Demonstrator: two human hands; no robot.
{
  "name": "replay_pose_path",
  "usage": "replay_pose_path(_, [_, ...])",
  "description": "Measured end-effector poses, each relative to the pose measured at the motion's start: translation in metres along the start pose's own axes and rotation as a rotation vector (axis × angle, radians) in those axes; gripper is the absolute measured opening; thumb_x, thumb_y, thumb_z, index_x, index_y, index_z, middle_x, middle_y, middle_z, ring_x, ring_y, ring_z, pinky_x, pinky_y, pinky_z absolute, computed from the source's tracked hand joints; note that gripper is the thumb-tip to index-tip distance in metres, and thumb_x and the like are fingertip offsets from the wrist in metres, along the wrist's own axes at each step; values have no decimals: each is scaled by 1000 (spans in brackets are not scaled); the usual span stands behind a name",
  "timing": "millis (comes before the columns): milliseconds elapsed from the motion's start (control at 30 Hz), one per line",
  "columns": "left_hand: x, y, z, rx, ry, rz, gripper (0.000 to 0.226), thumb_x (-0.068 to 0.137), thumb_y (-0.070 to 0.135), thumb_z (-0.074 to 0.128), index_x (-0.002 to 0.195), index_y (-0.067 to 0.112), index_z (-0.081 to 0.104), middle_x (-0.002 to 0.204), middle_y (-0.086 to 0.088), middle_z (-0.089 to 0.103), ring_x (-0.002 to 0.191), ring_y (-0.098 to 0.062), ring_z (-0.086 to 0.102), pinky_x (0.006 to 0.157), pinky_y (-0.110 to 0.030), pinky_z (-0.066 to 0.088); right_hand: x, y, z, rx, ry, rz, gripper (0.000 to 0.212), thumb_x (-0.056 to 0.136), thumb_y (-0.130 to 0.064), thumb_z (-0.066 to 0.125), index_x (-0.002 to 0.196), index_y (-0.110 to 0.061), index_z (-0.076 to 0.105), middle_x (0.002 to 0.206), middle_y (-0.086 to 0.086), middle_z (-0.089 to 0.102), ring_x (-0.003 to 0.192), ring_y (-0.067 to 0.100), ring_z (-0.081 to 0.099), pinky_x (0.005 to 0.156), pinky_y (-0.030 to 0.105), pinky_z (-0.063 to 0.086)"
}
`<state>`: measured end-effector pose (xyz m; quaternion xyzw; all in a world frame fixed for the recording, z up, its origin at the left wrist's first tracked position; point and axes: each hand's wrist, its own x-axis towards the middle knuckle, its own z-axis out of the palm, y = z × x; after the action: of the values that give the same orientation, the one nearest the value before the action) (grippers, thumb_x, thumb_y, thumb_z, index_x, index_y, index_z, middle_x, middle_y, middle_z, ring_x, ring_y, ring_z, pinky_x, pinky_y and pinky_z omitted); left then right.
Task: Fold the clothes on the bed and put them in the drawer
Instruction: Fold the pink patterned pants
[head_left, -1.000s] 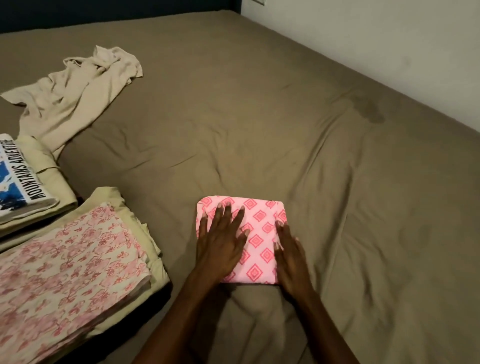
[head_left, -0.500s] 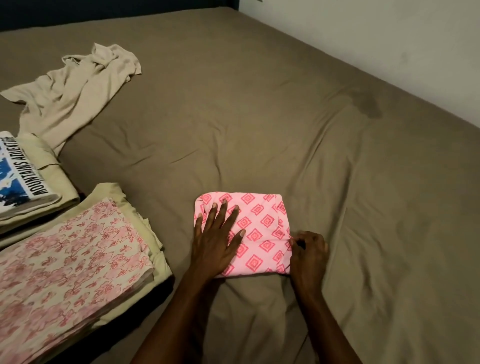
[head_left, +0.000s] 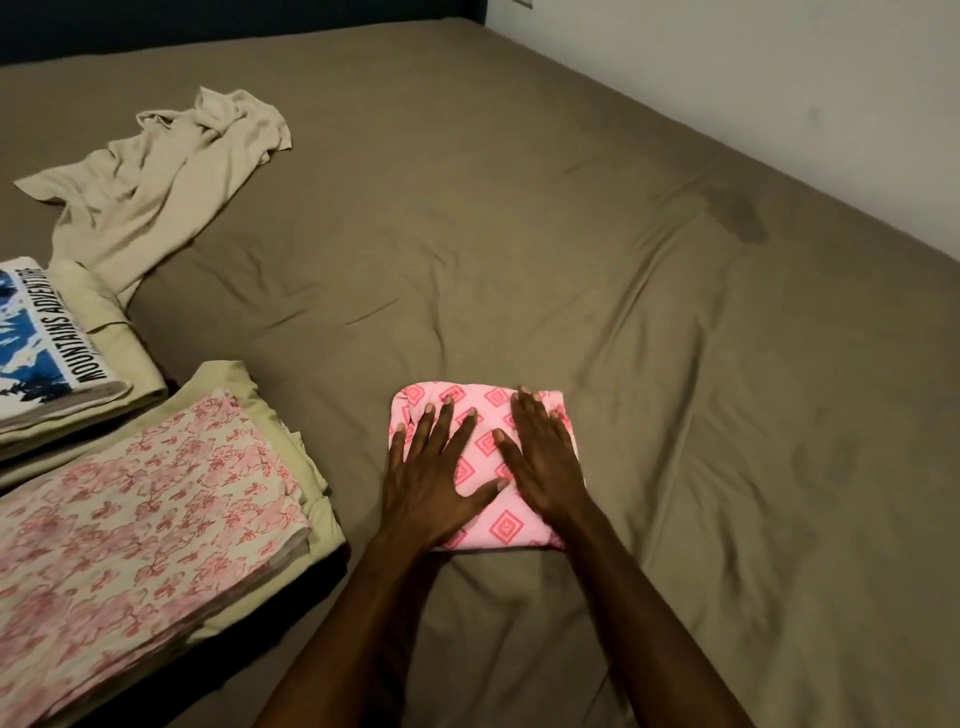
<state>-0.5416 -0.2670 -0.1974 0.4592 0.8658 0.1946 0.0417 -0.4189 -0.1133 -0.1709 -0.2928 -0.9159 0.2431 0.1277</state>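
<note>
Head view. A folded pink garment (head_left: 488, 441) with a red diamond print lies on the bed (head_left: 623, 312), near the bed's near edge and about midway along it. The left hand (head_left: 434, 483) lies flat on the garment's left half, fingers straight and spread, thumb reaching toward the middle. The right hand (head_left: 545, 457) lies flat on the right half, fingers straight and close together, fingertips at the garment's far edge. Neither hand grips anything; both press palm-down on the cloth.

Toward the bed's left edge, a folded floral-print cloth (head_left: 140, 514) tops a stack of pale green folded items. Farther along that edge, a folded T-shirt printed "MOUNTAINS ADVENTURE" (head_left: 57, 338) rests on another pale folded pile. An unfolded beige garment (head_left: 156, 182) lies crumpled near the far left corner, well apart from the hands. A white wall (head_left: 779, 78) borders the bed's right edge.
</note>
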Motion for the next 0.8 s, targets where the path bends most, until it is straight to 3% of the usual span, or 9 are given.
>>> replay_pose_path(67, [-1,-4,-5,3,-5,-48,102,78,95,26,162,39,12,172,4,4,158,-16,7,125,-49,2,11,20,6,-90,-29,93,100,92,-79,-9,165,-16,19,171,-3,11,159,14,11,128,34,2])
replay_pose_path(133, [0,-5,-9,-12,13,-102,101,79,96,17,162,39,12,172,4,7,157,-16,10,124,-47,1,20,31,2,-135,-13,173,108,87,-81,-17,165,-14,18,172,3,13,159,18,12,127,35,1])
replay_pose_path(233, [2,-2,-15,-104,-9,-133,97,83,91,4,163,37,8,172,6,1,158,-13,1,126,-47,-1,20,22,-13,-160,23,160,95,95,-74,-7,166,-13,10,173,5,5,160,19,6,127,34,-4])
replay_pose_path(333, [5,0,-22,-200,99,-125,91,92,79,16,164,24,14,171,-2,4,158,-18,1,128,-45,8,4,-1,-20,-171,133,90,85,100,-69,0,166,-17,9,171,-2,-2,158,11,-2,127,30,-6])
replay_pose_path(467, [0,6,-13,-112,62,-254,94,93,74,3,163,12,19,169,-15,14,157,-30,9,127,-45,8,-19,1,9,-193,22,25,85,99,-72,3,166,-20,10,172,-4,2,159,10,0,129,42,7])
replay_pose_path(600, [-5,7,-3,-76,121,-269,80,100,61,24,159,7,29,166,-17,26,153,-34,25,123,-44,13,-11,11,14,-146,72,181,86,100,-69,15,163,-12,24,170,13,21,157,28,20,126,45,18])
replay_pose_path(700, [-12,15,-13,-222,197,-365,82,98,59,32,157,2,30,162,-19,34,146,-35,33,122,-42,19,-14,6,6,-102,220,299,78,100,-60,32,151,-2,44,147,25,52,132,42,49,111,49,38])
replay_pose_path(800, [-20,36,-25,-320,260,-552,75,99,55,40,149,-1,40,144,-22,48,131,-38,45,116,-46,30,-21,1,0,-4,290,286,61,98,-45,50,142,-1,52,128,23,62,114,42,55,100,45,41])
